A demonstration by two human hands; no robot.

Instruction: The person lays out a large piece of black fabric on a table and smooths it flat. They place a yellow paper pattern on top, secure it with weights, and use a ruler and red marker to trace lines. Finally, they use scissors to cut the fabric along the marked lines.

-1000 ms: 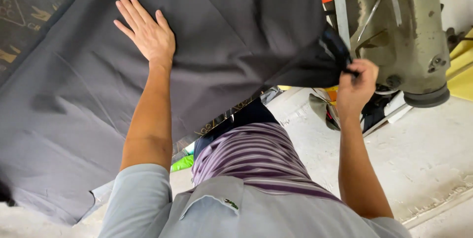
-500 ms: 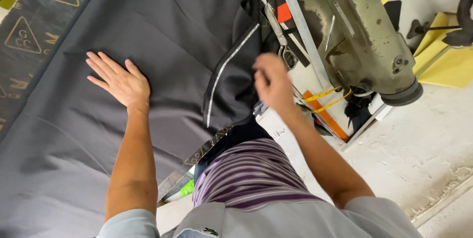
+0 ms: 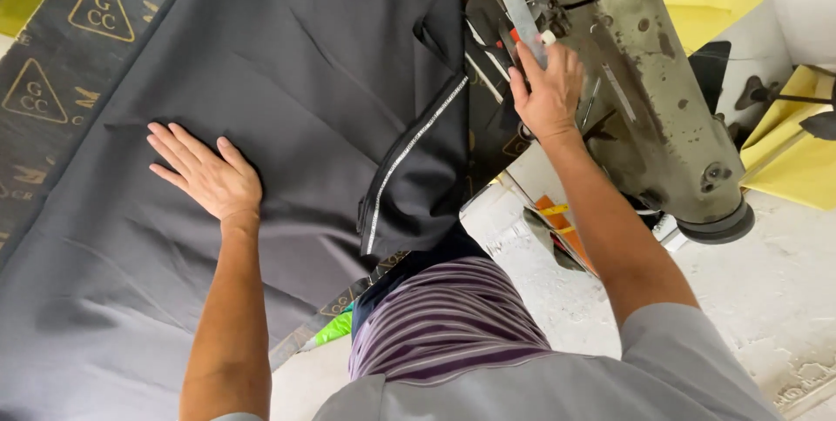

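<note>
A large dark grey cloth [image 3: 287, 64] is spread over a work table and covers most of the view. My left hand [image 3: 205, 173] lies flat on it, fingers apart, holding nothing. A folded edge of the cloth with a pale stitched seam [image 3: 409, 160] hangs over the table's near side. My right hand [image 3: 547, 90] is up at the needle end of an old olive-green sewing machine [image 3: 649, 99], its fingers curled against the machine's head and the cloth there. Whether the fingers pinch anything is hidden.
A dark patterned table cover with triangle marks [image 3: 52, 99] shows at the left. Yellow fabric pieces [image 3: 792, 151] lie at the right, beyond the machine. Below is a pale rough floor [image 3: 784, 299]. My striped purple garment [image 3: 444, 325] fills the bottom middle.
My right hand has gone from the cloth's right edge up to the machine head. The cloth's edge now lies folded with its seam showing. My left hand slid down and left on the cloth.
</note>
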